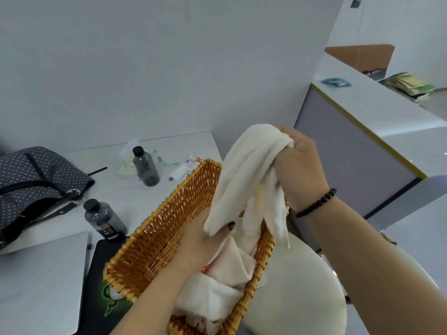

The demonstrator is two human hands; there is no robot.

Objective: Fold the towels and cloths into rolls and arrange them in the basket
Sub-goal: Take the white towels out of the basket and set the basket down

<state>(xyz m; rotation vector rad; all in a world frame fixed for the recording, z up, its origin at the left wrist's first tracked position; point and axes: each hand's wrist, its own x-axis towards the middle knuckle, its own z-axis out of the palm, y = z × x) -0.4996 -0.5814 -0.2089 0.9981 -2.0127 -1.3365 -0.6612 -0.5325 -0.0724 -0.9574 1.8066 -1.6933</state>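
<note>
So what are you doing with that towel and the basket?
A person is lifting a cream towel out of a wicker basket. The right hand grips its top end, bunched up, and the left hand holds its lower end over the basket. The towel hangs loose, not yet rolled. More crumpled cloths lie in the basket. Two dark bottles stand on the desk beside it.

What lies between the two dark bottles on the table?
Only bare white table lies between the far bottle and the near bottle, as the head view shows.
</note>
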